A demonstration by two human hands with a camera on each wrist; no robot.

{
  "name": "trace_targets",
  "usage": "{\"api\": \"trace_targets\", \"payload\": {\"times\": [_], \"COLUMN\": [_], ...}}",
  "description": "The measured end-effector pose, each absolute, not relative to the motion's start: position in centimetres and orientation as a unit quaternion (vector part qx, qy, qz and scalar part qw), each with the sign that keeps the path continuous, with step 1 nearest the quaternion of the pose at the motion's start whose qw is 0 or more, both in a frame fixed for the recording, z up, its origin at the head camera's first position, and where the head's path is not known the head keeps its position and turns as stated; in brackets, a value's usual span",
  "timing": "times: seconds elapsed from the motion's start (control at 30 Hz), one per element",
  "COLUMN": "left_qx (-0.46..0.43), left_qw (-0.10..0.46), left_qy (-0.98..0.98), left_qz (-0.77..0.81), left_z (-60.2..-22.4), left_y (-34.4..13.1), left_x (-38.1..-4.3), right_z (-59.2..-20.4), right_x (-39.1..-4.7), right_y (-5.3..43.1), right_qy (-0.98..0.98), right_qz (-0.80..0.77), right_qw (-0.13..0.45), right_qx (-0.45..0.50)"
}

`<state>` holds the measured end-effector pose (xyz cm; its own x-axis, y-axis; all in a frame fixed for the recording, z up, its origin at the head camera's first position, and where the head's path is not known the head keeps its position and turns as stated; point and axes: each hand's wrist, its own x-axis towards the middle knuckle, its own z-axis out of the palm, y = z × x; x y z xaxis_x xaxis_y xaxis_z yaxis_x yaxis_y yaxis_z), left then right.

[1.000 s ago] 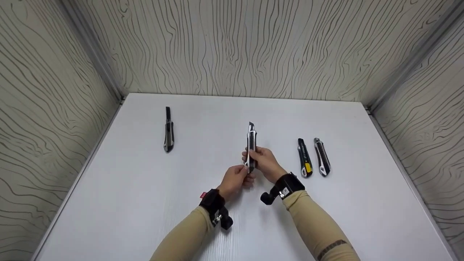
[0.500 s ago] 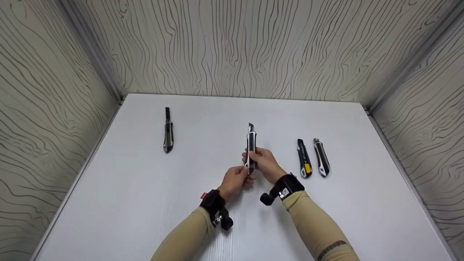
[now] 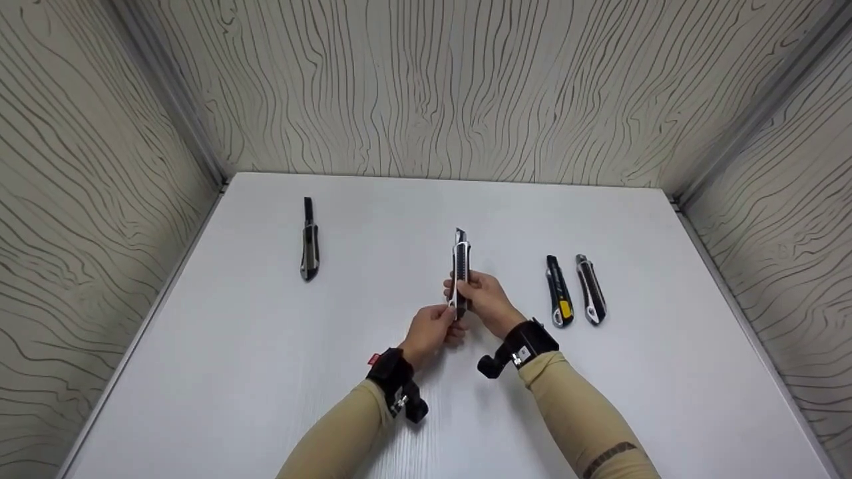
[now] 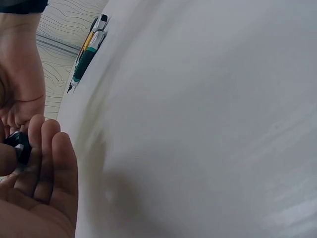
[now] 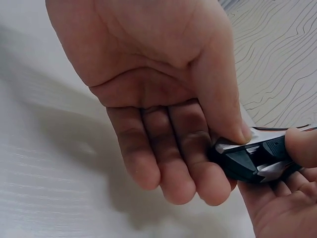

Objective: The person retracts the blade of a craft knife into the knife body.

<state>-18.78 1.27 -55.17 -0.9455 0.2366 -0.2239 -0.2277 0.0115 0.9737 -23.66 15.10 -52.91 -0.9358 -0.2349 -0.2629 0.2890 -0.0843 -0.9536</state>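
Over the middle of the white table [image 3: 373, 233], both hands hold one silver-and-black snap-off utility knife [image 3: 460, 258], its blade end pointing away from the person. My left hand [image 3: 427, 332] pinches the rear end of the handle between thumb and fingers. Higher up the handle, my right hand [image 3: 490, 298] grips it with the thumb [image 5: 302, 146] lying on top. In the right wrist view, the dark rear end of the knife [image 5: 237, 163] shows between the two hands. The left wrist view catches only that rear end [image 4: 21, 146] under the left thumb.
One grey-and-black utility knife [image 3: 309, 251] lies on the left of the table. On the right lie a black-and-yellow one [image 3: 560, 293] and a silver-and-black one [image 3: 591, 289], side by side. Patterned panels [image 3: 426, 86] enclose the table at the back and sides.
The held knife's tip now sits slightly lower in the head view. Both hands keep their hold, and the three knives on the table stay in place.
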Motion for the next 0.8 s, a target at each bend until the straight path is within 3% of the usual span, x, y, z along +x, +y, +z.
{"api": "trace_targets", "payload": {"times": [0.8], "left_qx": [0.004], "left_qw": [0.159], "left_qy": [0.692], "left_qz": [0.704], "left_z": [-55.15], "left_y": [1.47], "left_x": [-18.78], "right_z": [-52.83], "right_x": [-23.52], "right_y": [15.41], "right_qy": [0.668], "right_qz": [-0.722], "right_qw": [0.181], "right_qx": [0.006]}}
